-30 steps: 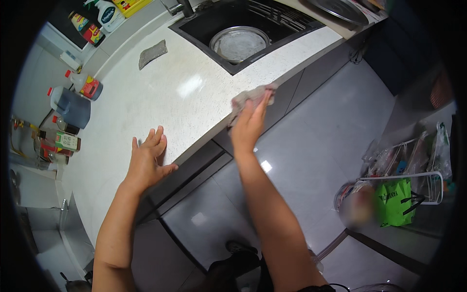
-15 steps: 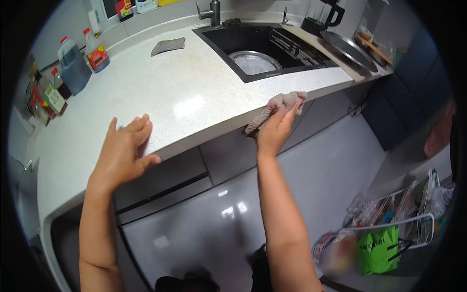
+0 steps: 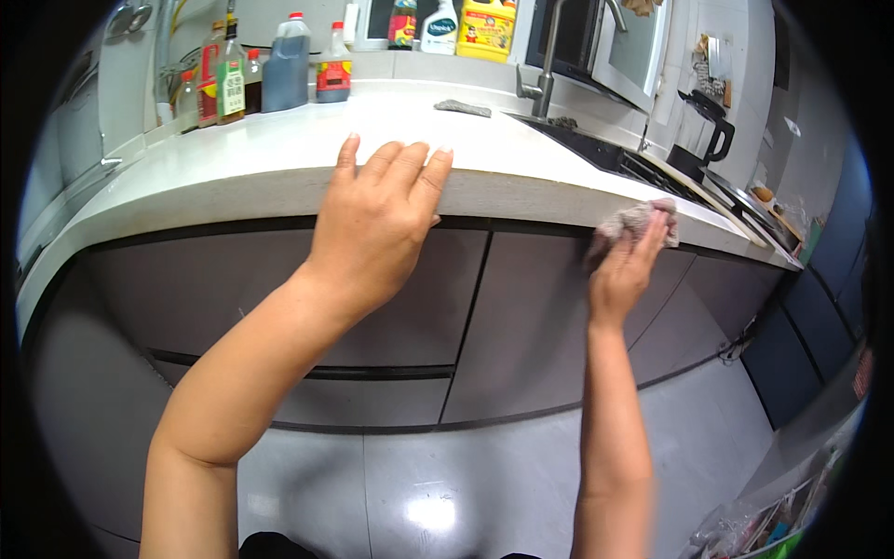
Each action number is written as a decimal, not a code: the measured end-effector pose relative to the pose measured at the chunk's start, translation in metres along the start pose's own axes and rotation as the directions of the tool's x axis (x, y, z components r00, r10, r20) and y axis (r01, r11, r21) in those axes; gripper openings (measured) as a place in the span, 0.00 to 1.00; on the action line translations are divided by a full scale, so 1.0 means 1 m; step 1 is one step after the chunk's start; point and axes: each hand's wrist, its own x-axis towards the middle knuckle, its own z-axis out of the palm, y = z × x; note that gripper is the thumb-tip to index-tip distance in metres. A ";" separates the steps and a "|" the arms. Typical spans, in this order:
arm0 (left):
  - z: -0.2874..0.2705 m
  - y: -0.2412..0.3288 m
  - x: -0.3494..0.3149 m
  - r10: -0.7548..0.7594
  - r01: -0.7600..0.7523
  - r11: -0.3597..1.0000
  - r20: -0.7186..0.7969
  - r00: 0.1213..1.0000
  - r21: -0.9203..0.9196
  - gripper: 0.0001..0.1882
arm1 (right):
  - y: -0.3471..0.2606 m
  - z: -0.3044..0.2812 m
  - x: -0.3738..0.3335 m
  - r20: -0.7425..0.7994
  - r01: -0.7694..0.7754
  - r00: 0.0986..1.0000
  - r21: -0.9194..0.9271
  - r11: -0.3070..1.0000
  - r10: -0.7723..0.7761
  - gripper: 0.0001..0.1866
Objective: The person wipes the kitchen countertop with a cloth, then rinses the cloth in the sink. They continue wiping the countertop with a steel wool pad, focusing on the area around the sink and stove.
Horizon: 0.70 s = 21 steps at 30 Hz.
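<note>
A crumpled greyish-pink cloth (image 3: 641, 220) is under my right hand (image 3: 621, 278), pressed to the front edge of the white countertop (image 3: 251, 149) near the sink. The fingers of that hand are stretched along the cloth, and part of it sticks out past them. My left hand (image 3: 371, 224) is at the counter's front edge, fingers extended over the rim and holding nothing. A flat grey cloth or pad (image 3: 463, 109) lies farther back on the counter, left of the black sink (image 3: 596, 149).
Several sauce bottles (image 3: 287, 70) stand at the back left. A faucet (image 3: 542, 84) rises behind the sink. To the right are a glass blender jug (image 3: 700, 135) and a metal pan lid (image 3: 745, 200). Grey cabinet fronts (image 3: 521, 317) run below the counter.
The view has tilted up, showing more wall and cabinet fronts. My right hand and the cloth have moved right along the counter edge; my left hand stays at the edge.
</note>
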 end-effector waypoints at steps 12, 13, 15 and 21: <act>-0.045 -0.070 -0.054 -0.053 0.050 0.994 0.030 0.998 0.094 0.31 | -0.046 -0.018 0.000 0.253 0.237 0.935 0.077 0.968 -0.249 0.27; -0.045 -0.076 -0.061 -0.050 0.049 0.995 0.017 0.999 0.086 0.32 | -0.057 -0.014 -0.003 0.236 0.223 0.942 0.091 0.971 -0.239 0.27; -0.045 -0.088 -0.071 -0.052 0.053 0.995 -0.011 0.999 0.079 0.32 | -0.094 -0.001 -0.008 0.203 0.199 0.954 0.130 0.971 -0.222 0.27; -0.056 -0.123 -0.100 -0.099 0.103 0.987 -0.041 0.994 0.120 0.34 | -0.243 0.041 -0.033 0.240 0.624 0.750 0.052 0.780 -0.616 0.23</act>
